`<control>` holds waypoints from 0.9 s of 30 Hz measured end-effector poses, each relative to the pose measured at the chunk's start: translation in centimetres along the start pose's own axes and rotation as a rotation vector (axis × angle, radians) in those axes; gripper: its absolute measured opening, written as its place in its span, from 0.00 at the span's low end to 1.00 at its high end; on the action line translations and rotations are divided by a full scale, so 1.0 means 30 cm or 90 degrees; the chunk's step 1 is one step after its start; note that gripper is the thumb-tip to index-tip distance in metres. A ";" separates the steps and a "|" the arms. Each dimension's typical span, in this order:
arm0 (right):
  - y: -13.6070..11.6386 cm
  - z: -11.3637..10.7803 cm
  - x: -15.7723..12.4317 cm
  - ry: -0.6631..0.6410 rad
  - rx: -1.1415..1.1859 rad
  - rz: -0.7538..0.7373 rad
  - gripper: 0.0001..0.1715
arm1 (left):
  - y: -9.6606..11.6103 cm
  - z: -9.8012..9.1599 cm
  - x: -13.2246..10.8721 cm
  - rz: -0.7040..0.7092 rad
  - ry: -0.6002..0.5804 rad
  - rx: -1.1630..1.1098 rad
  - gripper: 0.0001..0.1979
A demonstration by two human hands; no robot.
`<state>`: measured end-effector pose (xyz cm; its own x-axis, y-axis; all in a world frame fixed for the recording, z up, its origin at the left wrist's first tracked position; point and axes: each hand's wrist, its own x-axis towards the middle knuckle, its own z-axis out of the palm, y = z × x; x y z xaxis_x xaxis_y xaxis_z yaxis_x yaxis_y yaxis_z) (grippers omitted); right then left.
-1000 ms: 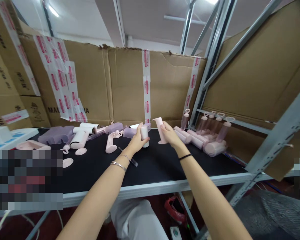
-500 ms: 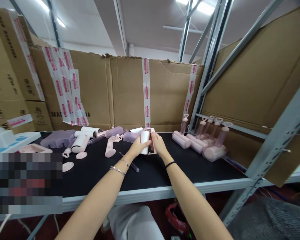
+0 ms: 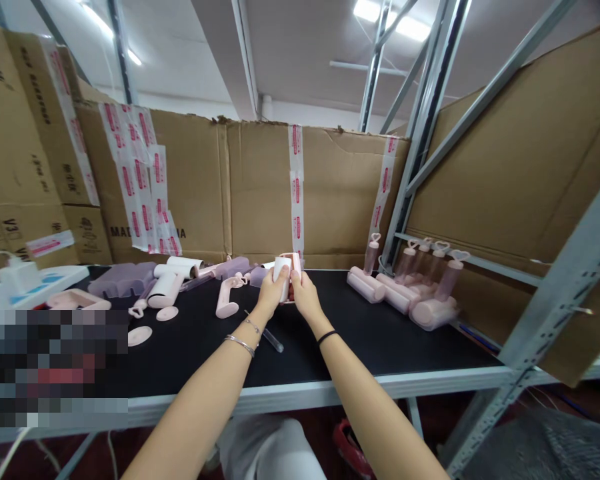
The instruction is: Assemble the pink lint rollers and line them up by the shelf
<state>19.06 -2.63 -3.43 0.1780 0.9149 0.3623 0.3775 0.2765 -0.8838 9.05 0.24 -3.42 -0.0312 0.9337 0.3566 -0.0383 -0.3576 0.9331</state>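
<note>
My left hand (image 3: 271, 291) is closed around a white cylinder (image 3: 281, 265), held tilted above the black work surface. Close against its right side, my right hand (image 3: 306, 296) grips a pale pink frame-like part (image 3: 296, 261). The two parts touch or overlap; my fingers hide the join. Beneath my left wrist lies a thin clear tube (image 3: 274, 341). A curved pink part (image 3: 225, 300) rests to the left of my hands.
Farther left are white cylinders (image 3: 166, 289), purple translucent pieces (image 3: 122, 280), pink discs (image 3: 140, 336) and a power strip (image 3: 49, 285). At right stand several pink pieces with heart-topped tubes (image 3: 434, 312). Cardboard (image 3: 257, 193) walls the back; a metal edge (image 3: 375, 388) runs in front.
The white cylinder has tilted and come closer to the pink part. Both hands have drawn together and shifted slightly left. The whole view has also moved a little.
</note>
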 end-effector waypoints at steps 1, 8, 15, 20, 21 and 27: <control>-0.012 0.011 0.000 -0.003 -0.033 -0.007 0.24 | 0.003 -0.007 0.004 -0.003 0.015 -0.005 0.29; -0.093 0.069 -0.005 -0.013 -0.197 -0.054 0.24 | 0.008 -0.070 0.037 0.005 0.063 -0.053 0.29; -0.122 0.086 -0.020 -0.020 -0.247 -0.061 0.25 | 0.005 -0.088 0.053 0.035 0.084 -0.021 0.25; -0.135 0.087 -0.039 -0.018 -0.254 -0.045 0.24 | 0.017 -0.089 0.045 0.067 0.089 0.035 0.23; -0.138 0.087 -0.043 -0.018 -0.253 -0.041 0.24 | 0.020 -0.090 0.043 0.072 0.086 0.044 0.23; -0.147 0.089 -0.051 -0.016 -0.252 -0.025 0.24 | 0.030 -0.094 0.042 0.090 0.089 0.079 0.22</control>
<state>14.70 -4.46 -0.88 0.1362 0.9141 0.3819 0.7052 0.1813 -0.6854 6.16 1.04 -2.27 -0.1666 0.8601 0.4822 0.0999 -0.4718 0.8760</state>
